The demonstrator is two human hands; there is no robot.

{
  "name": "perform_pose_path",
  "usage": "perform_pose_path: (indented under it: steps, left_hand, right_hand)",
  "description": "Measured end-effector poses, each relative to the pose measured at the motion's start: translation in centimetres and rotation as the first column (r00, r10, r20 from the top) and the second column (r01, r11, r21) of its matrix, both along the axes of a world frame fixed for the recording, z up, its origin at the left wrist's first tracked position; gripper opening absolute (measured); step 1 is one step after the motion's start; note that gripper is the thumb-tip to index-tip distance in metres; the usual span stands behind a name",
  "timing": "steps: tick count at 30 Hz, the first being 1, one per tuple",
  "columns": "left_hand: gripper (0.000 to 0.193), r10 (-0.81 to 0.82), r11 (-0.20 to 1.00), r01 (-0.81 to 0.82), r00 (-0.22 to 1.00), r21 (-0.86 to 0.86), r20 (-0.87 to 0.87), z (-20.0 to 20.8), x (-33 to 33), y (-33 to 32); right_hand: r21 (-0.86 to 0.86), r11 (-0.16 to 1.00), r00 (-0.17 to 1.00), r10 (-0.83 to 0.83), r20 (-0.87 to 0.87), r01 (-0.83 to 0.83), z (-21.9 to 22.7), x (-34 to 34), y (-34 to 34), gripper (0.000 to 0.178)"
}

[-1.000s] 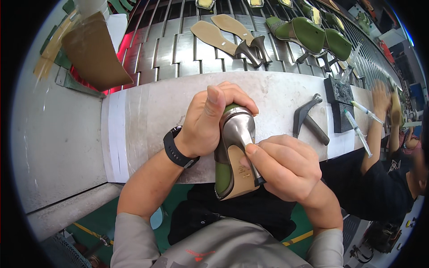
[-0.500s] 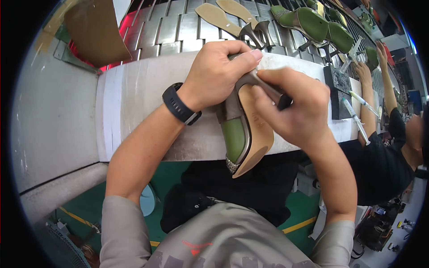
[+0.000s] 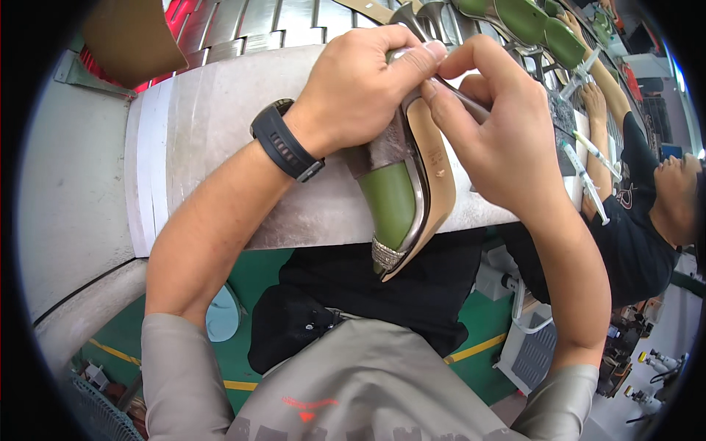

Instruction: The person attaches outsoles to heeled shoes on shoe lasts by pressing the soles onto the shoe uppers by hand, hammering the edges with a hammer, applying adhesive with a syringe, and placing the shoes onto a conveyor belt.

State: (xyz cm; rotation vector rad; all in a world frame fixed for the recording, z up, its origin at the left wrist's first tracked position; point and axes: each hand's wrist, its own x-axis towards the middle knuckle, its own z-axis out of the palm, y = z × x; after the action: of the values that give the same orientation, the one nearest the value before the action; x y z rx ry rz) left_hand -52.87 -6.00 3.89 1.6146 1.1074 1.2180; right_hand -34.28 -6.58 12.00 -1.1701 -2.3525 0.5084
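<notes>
A green high-heeled shoe (image 3: 390, 202) is held over the white bench, its toe pointing toward me past the front edge. A glittering band crosses near the toe, and the tan sole (image 3: 439, 176) is turned to the right. My left hand (image 3: 360, 88), below a black wristwatch (image 3: 287, 143), is closed round the back part of the shoe. My right hand (image 3: 504, 121) is closed at the grey heel, thumb and index fingertip by the place where heel meets sole. Fingers hide most of the heel and the back of the shoe.
Syringes (image 3: 585, 180) lie at the right by a dark block (image 3: 562, 117). Beyond the bench, a slatted metal conveyor (image 3: 294, 22) carries green shoes (image 3: 515, 22), loose heels (image 3: 434, 18) and a tan sole piece (image 3: 368, 9). A co-worker (image 3: 640, 242) sits at the right.
My right thumb and fingertips have shifted to the back end of the sole, near my left thumb. The shoe has turned slightly, showing more green upper. The whole view has shifted a little.
</notes>
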Motion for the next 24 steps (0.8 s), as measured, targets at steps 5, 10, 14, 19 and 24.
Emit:
perform_pose_path:
  steps: [5, 10, 14, 19, 24]
  left_hand:
    - [0.035, 0.036, 0.999, -0.036, 0.999, 0.015, -0.002, 0.2, 0.1, -0.7]
    - [0.035, 0.033, 0.999, -0.034, 0.999, 0.036, 0.020, -0.2, 0.4, -0.5]
    - [0.035, 0.043, 0.999, -0.043, 0.999, 0.004, -0.002, 0.2, -0.1, -0.8]
    - [0.033, 0.028, 1.000, -0.028, 1.000, -0.006, 0.013, 1.1, 0.2, -0.9]
    - [0.030, 0.117, 0.993, -0.117, 0.993, 0.023, 0.019, 1.5, 1.1, -1.6]
  right_hand:
    - [-0.244, 0.970, 0.993, -0.048, -0.106, 0.020, -0.8, 1.7, -1.5, 0.040]
    - [-0.598, 0.794, 0.895, -0.182, -0.406, -0.110, -4.0, 2.6, -1.5, 0.038]
    - [-0.638, 0.755, 0.952, -0.064, -0.300, -0.150, -4.0, 1.3, 0.4, 0.034]
    - [-0.604, 0.784, 0.958, -0.045, -0.285, -0.143, -4.4, 1.4, 0.4, 0.029]
    - [-0.410, 0.883, 0.884, 0.011, -0.468, -0.229, -6.5, 1.5, -0.1, 0.025]
